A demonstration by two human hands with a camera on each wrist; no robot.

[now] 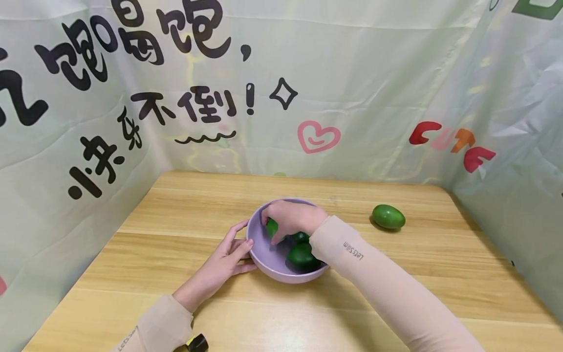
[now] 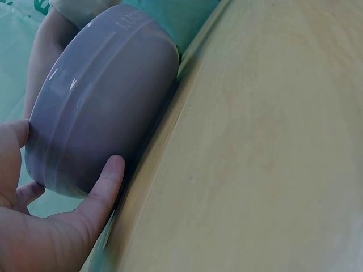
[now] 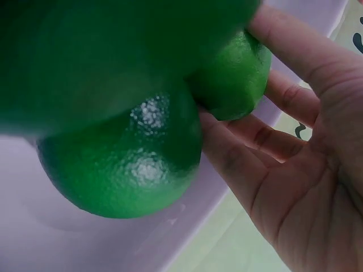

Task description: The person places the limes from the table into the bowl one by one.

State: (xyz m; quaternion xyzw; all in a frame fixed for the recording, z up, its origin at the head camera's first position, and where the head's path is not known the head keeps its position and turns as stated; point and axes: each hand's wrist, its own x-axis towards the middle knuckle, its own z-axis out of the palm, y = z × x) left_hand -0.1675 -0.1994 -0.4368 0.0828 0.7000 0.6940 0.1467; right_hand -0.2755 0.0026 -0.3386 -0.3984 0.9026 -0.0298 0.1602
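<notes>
A lilac bowl (image 1: 265, 250) sits on the wooden table, tilted a little. My left hand (image 1: 223, 260) holds its left side, the thumb at the rim and the other fingers against the outer wall (image 2: 113, 96). Inside the bowl, my right hand (image 1: 293, 216) reaches down with fingers and thumb around a green lime (image 3: 235, 79) near the far left wall. Two more green fruits lie in there: a dark glossy one (image 1: 303, 257) at the near right and another (image 1: 301, 237) partly hidden behind the right hand. Their exact kind is hard to tell.
Apart from the bowl, one green oval fruit (image 1: 389, 217) lies on the table (image 1: 246, 318) at the back right. A small black and yellow object (image 1: 198, 343) shows beside the left sleeve. Printed cloth (image 1: 374, 88) hangs behind the table and along both sides.
</notes>
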